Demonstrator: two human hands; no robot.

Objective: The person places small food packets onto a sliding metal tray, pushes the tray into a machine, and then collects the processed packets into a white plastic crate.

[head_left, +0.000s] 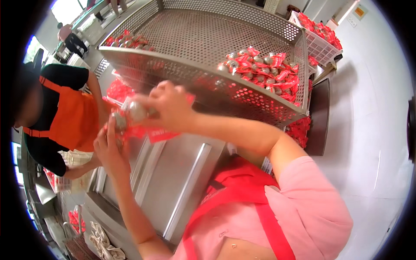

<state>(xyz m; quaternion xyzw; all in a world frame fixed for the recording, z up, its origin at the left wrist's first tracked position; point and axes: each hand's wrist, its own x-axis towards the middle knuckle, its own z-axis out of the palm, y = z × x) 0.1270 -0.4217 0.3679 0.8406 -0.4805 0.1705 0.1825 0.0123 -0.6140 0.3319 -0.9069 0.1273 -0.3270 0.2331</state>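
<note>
My left hand (112, 149) is closed around grey-green, egg-shaped pieces (119, 123) in clear-and-red plastic wrappers. My right hand (170, 105), blurred by motion, grips more of these wrapped pieces (137, 111), with red wrapper ends (159, 134) hanging below it. Both hands are close together in front of the near wall of a large perforated metal tray (182, 73). Inside that tray, a heap of the same wrapped pieces (263, 71) lies at the right, and a smaller heap (128, 41) sits in the left corner. Fingers hide part of what each hand holds.
A co-worker in an orange apron (76, 120) stands close at the left. Below my hands is a metal surface with raised rails (187, 191). A white plastic crate (320, 48) of red packets stands behind the tray at right. A cloth (104, 242) lies lower left.
</note>
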